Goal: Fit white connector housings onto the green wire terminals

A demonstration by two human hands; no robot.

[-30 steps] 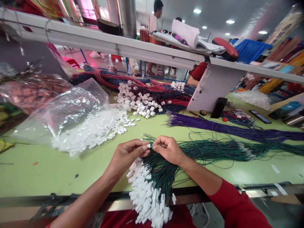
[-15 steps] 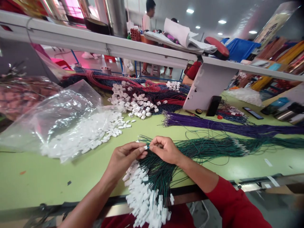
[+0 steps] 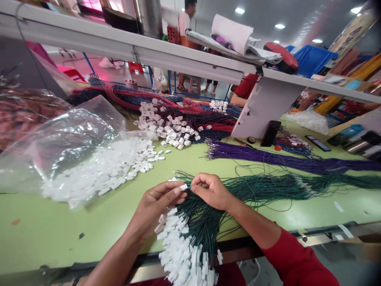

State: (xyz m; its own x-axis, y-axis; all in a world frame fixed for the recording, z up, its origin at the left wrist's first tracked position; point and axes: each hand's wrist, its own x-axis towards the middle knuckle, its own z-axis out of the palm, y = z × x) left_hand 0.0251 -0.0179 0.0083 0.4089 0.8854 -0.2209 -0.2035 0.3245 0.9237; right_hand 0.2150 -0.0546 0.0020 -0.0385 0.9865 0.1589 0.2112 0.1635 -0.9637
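- fingers (image 3: 173, 193), left hand (image 3: 154, 200): thumb and index pinch a small white connector (image 3: 183, 187); the others curl behind.
- right hand (image 3: 212, 191): thumb and index pressed together just right of the connector, a bit of blue showing between; what exactly they grip is too small to tell.
- connector position: between the hands, above the near part of the green wires (image 3: 262, 188).
- green wires: run right across the table (image 3: 119, 222); near ends bend down over its front edge, bearing a cluster of white housings (image 3: 178, 246).
- left: clear bag (image 3: 98, 115), loose white pieces (image 3: 89, 171) in and beside it.
- beyond the green wires: purple wires (image 3: 262, 154); dark phone (image 3: 270, 134) propped upright near a tape roll (image 3: 251, 140).
- farther back: red wires (image 3: 119, 95) and more white housings (image 3: 177, 133), below the shelf (image 3: 190, 59).
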